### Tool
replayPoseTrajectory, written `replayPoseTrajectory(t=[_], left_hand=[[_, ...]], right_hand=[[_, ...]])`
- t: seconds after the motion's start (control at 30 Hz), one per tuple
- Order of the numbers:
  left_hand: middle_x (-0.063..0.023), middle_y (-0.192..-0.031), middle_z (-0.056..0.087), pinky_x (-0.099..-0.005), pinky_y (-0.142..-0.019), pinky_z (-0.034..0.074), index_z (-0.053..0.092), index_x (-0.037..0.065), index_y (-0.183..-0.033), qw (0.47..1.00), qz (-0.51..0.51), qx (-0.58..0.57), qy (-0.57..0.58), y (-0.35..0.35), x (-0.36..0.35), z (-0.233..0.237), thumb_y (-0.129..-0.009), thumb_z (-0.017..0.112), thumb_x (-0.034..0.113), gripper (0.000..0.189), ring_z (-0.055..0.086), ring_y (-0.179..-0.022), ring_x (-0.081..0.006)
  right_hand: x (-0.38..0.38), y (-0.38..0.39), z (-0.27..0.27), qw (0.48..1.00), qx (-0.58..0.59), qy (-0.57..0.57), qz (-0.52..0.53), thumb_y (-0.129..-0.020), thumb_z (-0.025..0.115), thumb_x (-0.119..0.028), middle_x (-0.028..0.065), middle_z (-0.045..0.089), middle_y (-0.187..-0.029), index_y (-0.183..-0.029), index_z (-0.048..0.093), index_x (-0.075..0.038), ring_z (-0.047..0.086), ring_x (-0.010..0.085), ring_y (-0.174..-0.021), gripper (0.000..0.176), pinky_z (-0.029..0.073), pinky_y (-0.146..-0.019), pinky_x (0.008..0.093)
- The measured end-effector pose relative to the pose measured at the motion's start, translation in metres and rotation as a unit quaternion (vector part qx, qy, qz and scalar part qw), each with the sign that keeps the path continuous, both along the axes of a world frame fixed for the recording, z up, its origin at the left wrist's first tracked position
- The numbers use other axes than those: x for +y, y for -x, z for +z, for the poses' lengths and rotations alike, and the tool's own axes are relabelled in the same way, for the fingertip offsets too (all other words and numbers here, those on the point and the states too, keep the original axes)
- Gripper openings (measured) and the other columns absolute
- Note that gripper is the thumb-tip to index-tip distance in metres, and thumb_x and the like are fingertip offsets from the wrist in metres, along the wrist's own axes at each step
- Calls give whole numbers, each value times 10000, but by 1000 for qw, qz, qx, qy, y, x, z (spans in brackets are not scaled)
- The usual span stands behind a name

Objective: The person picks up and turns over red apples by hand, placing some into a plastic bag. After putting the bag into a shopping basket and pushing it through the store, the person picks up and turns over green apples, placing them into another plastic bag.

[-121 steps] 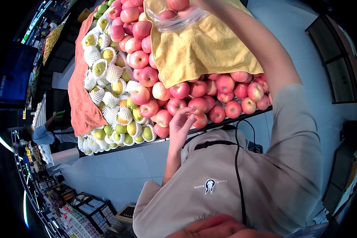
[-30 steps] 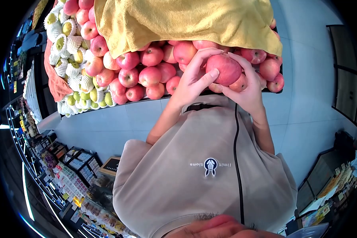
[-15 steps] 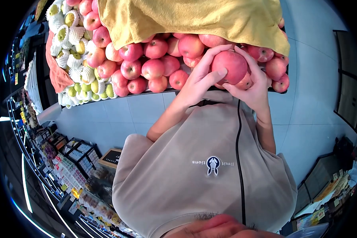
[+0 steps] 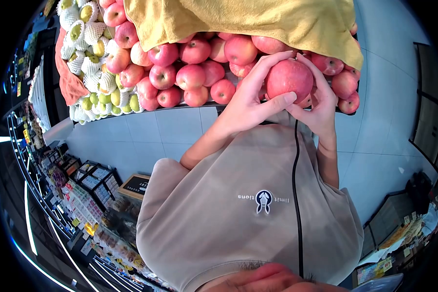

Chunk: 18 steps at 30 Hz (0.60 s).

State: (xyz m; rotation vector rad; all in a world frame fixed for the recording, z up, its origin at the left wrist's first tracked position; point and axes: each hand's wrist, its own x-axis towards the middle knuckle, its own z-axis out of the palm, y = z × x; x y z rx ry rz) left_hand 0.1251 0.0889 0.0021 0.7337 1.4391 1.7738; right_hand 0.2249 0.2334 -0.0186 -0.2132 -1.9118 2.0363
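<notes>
Left hand (image 4: 255, 100) and right hand (image 4: 320, 108) have come together around one red apple (image 4: 289, 80). Four seconds earlier, the right hand was extended to the top of the view, over the yellow cloth (image 4: 243, 14), and the left hand was separate from it, near the front row.

Hand state: both are curved, opened to about the breadth of the red apple, and hold it between them. The left thumb lies across the lower face of the fruit; the left fingers pass behind it to the upper edge. The right hand supports the opposite side, thumb beneath. Whether every right finger makes contact cannot be told.

Position: the red apple is in front of the waist, at the near edge of the counter (image 4: 177, 107), toward its right end. Loose apples (image 4: 163, 77) are piled directly behind it and on both sides. The yellow cloth covers the rear of this pile; its hem hangs just beyond the fingertips.

Left section: green-yellow fruit (image 4: 75, 32), much of it in white foam nets (image 4: 95, 34), adjoins the loose apples. An orange cloth (image 4: 70, 87) borders the outer side.

Wearer: a beige shirt (image 4: 219, 214) with a black cord (image 4: 298, 194) running down its front.
</notes>
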Motion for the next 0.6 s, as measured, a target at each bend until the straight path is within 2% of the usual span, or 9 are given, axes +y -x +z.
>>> replayPoseTrajectory(t=[0.1,0.17,0.2,0.27,0.43,0.5,0.57,0.6], left_hand=[[-117,-1341,452,-370,-1000,472,402,50,-1424,1000,9,-8,-7,0,-1,-1,-885,724,225,652,494,-1244,-244],[-149,-1407,432,-387,-1062,438,352,23,-1457,1000,-7,-13,5,1,-3,0,-879,697,94,676,470,-1291,-250],[-149,-1407,432,-387,-1062,438,352,23,-1457,1000,-6,-14,5,1,-2,0,-879,697,94,676,470,-1291,-250],[-122,-1332,465,-375,-1005,462,415,47,-1409,1000,16,19,-6,0,-1,-1,-876,731,224,645,497,-1240,-247],[-130,-1324,480,-384,-1027,435,447,37,-1369,999,21,48,-5,1,-1,-5,-847,754,205,628,506,-1228,-262],[-136,-1316,492,-386,-1034,427,462,32,-1351,998,12,67,-13,3,3,-12,-831,764,195,623,511,-1223,-272],[-134,-1351,482,-401,-1085,411,444,16,-1360,974,-13,225,37,12,3,-25,-815,764,92,636,481,-1280,-261],[-145,-1352,488,-401,-1082,412,462,14,-1341,973,-14,228,37,12,5,-33,-809,778,107,626,494,-1265,-258]], right_hand=[[-1,0,0,1000,-8,6,-1,-721,796,-65,157,525,-1366,-1409,436,6,540,243,-1249,779,453,-1055,365],[-1,1,-1,1000,-10,4,2,-722,796,-68,156,525,-1367,-1409,437,5,539,242,-1250,778,451,-1056,364],[-1,1,-1,1000,-11,2,4,-723,796,-71,156,525,-1367,-1409,437,4,538,242,-1251,778,450,-1057,363],[-1,1,-1,1000,-10,0,3,-715,797,-67,152,525,-1368,-1412,434,3,534,242,-1257,789,444,-1063,365],[-1,1,-3,1000,-11,-2,-1,-691,790,-39,130,543,-1354,-1387,465,-11,532,235,-1255,768,428,-1075,368],[0,1,-1,993,-19,-115,-17,-690,779,-23,118,569,-1322,-1331,514,-23,548,229,-1226,694,437,-1056,367],[-1,1,-10,971,-21,-231,-62,-686,780,-24,100,595,-1262,-1261,555,-52,584,268,-1161,619,480,-973,359],[-1,-1,-14,968,-35,-240,-61,-682,779,-25,96,596,-1263,-1253,558,-59,584,279,-1157,614,487,-958,364]])
